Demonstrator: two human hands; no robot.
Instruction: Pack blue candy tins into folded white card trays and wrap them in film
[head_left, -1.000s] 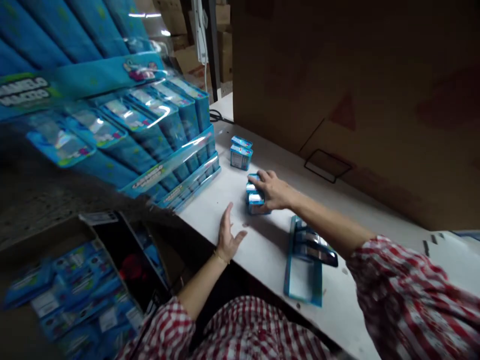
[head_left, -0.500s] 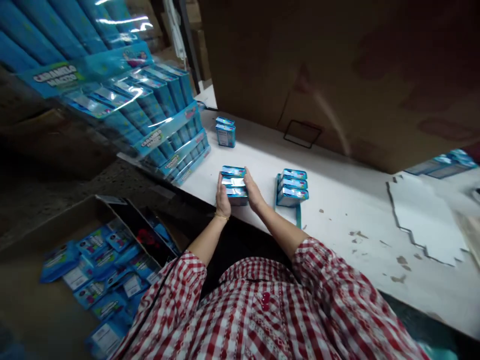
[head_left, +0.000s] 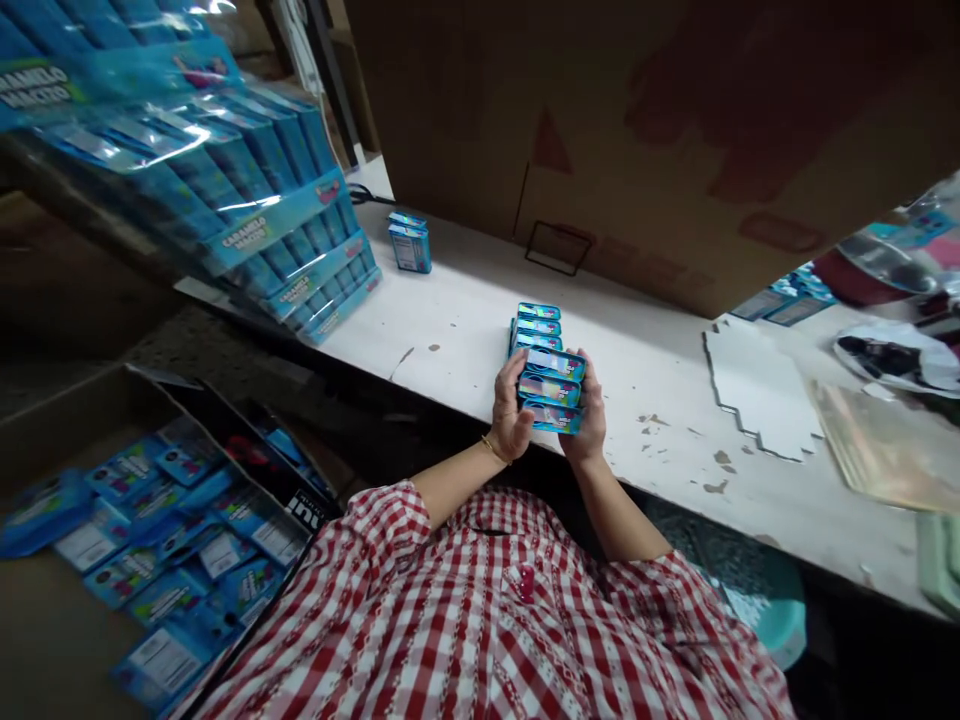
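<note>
Three small blue boxes (head_left: 551, 390) are pressed together in a row between my two hands. My left hand (head_left: 511, 408) grips their left side, and my right hand (head_left: 589, 410) closes on their right side. Just beyond them on the white table (head_left: 465, 345) stands another row of blue boxes (head_left: 538, 318), partly hidden by the held ones. Farther back to the left, two more blue boxes (head_left: 410, 247) stand close together.
Wrapped blue display packs (head_left: 255, 230) stack up at the left. An open carton (head_left: 82, 415) of blue packets sits lower left. A big cardboard box (head_left: 600, 130) stands behind the table, with white cardboard (head_left: 757, 390) and a clear plastic sheet (head_left: 892, 450) at the right.
Both hands have carried the three boxes rightward, from the bare tabletop to the near end of the other row. The view has shifted to the right.
</note>
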